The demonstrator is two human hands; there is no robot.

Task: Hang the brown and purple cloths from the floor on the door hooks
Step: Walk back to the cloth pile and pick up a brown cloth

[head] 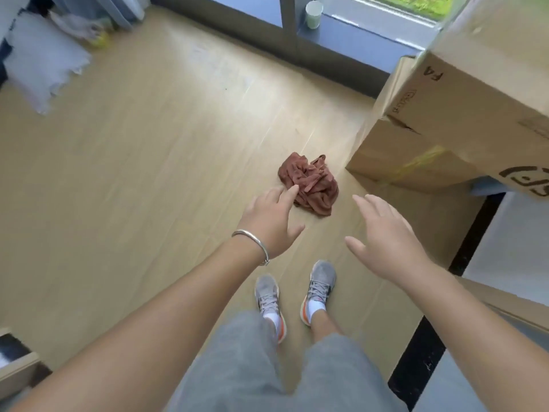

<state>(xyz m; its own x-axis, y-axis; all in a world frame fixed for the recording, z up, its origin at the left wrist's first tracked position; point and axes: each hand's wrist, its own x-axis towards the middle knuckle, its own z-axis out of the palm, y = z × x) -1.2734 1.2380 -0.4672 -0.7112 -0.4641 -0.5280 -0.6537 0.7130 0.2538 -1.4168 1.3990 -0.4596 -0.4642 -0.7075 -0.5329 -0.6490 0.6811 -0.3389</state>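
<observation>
**Inspector:** Brown cloth first, then the rest by size. Start with the floor.

**Assistant:** Pale wood-plank floor (pixel 142 162) takes up most of the view. It is bare across the middle and left, as far as a dark sill under the window at the top edge.

**Inspector:** Right side?

**Assistant:** Stacked tan cardboard boxes (pixel 463 120) close it off. The lower box's corner stands near the cloth, with a strip of bare floor between them. A black strip runs along the floor below the boxes.

**Inspector:** Left edge?

**Assistant:** A crumpled white plastic sheet (pixel 41 60) lies at the upper left, well apart from the cloth.

**Inspector:** The person?

**Assistant:** Standing in grey shorts, with grey laced trainers (pixel 319 288) planted on the planks just below the cloth.

**Inspector:** Hands?

**Assistant:** Both bare, both reaching forward and down. Left hand (pixel 273 221), a silver bangle (pixel 255 245) on its wrist, has its fingers spread and empty, the fingertips overlapping the cloth's left edge; contact cannot be judged. Right hand (pixel 383 233) is spread and empty too, to the right of the cloth, clear of the boxes.

**Inspector:** And the cloth itself?

**Assistant:** Crumpled rust-brown fabric cloth (pixel 309 182) lies bunched on the floor, between the two hands. A white paper cup (pixel 314 14) stands on the sill, far off.
</observation>
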